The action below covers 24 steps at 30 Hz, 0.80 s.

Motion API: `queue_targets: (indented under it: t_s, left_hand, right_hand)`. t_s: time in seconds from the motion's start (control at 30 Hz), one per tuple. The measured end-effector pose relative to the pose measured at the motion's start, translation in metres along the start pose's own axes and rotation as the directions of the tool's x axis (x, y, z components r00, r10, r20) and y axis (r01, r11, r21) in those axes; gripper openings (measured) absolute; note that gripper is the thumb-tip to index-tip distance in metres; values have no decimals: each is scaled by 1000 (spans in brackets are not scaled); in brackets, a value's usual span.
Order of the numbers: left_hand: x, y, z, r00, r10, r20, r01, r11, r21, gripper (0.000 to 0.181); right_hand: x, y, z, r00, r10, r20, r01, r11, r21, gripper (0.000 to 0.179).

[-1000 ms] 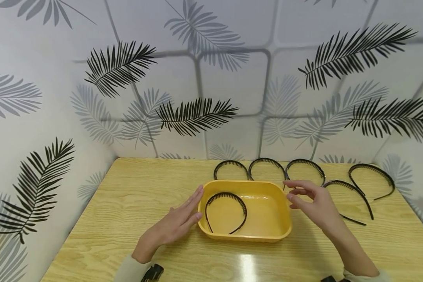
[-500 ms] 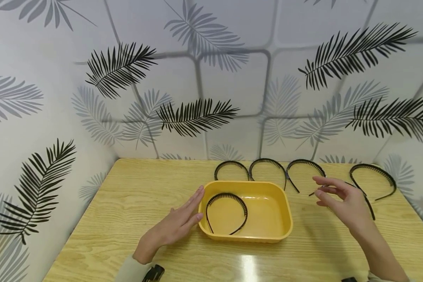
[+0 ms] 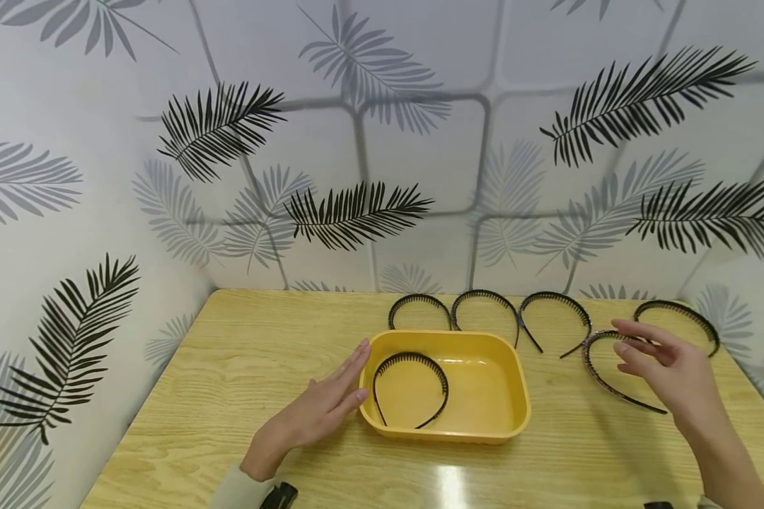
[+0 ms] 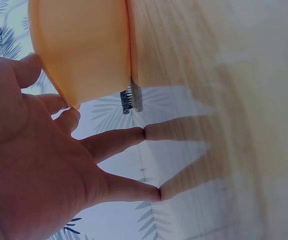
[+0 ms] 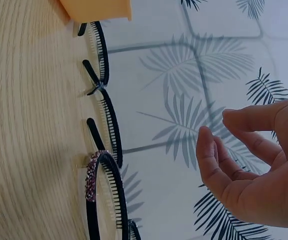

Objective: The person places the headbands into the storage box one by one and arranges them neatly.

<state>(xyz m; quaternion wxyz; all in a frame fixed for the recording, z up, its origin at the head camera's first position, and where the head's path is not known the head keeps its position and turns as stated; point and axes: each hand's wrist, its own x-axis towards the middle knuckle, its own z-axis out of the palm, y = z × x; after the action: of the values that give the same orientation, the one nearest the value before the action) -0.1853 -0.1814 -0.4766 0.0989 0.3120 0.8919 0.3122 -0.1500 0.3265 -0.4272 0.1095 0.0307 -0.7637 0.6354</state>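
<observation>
Glittery headband (image 3: 595, 376) below right grip (image 3: 671, 364), apart

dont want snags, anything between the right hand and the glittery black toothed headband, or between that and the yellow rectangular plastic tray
Nothing visible stands between the right hand and the headband; toward the tray, only its raised rim is in the way.

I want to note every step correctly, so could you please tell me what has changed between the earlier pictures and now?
The right hand has moved rightward, from beside the yellow tray's right edge to above the nearest right-hand headband. It holds nothing. The left hand stays against the tray's left side; the headband inside the tray has not moved.
</observation>
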Motion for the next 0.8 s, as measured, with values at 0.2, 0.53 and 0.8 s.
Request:
queue_targets:
  t_s: [0.2, 0.53, 0.8]
  left_hand:
    - [0, 2, 0, 1000, -3, 1, 3, 1000, -13, 67]
    - [-1, 3, 1, 1000, -2, 0, 2, 1000, -13, 67]
    - [-1, 2, 1, 1000, -1, -4, 1, 1000, -6, 67]
  right_hand:
    - [0, 10, -18, 997, 16, -72, -13, 999, 44, 33]
    - [-1, 26, -37, 986, 52, -161, -44, 998, 51, 27]
    - [-2, 43, -51, 980, 51, -194, -38, 997, 70, 30]
